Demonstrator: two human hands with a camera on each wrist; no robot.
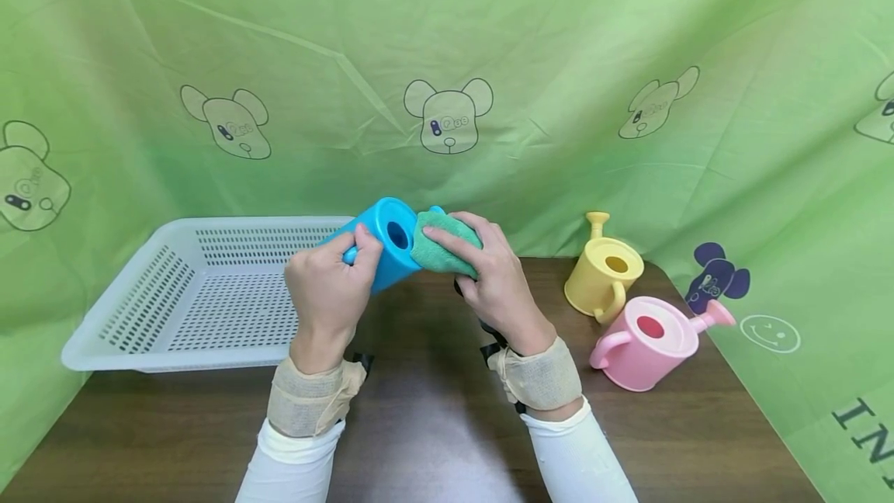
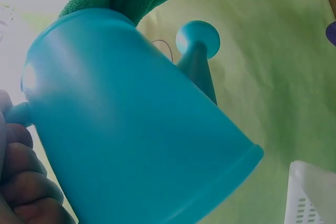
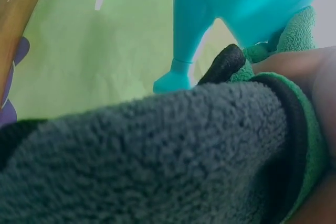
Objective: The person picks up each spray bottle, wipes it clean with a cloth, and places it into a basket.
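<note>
A blue watering can [image 1: 394, 243] is held up, tilted, above the table in the head view. My left hand [image 1: 334, 286] grips it by its handle, fingers curled round, as the left wrist view also shows at the can's side [image 2: 121, 108]. My right hand [image 1: 489, 270] holds a green cloth [image 1: 443, 243] against the can's top rim, beside the round opening. In the right wrist view the folded cloth [image 3: 157, 150], grey-green with a dark edge, hangs in front of the lens. The can's spout [image 3: 184, 45] points away from me, mostly behind the cloth in the head view.
A white perforated basket [image 1: 244, 309] stands at the left, behind my left hand. On the right of the brown table [image 1: 433, 425] are a yellow watering can [image 1: 594, 282] and a pink watering can [image 1: 649, 352]. A green printed curtain [image 1: 447, 37] surrounds the table.
</note>
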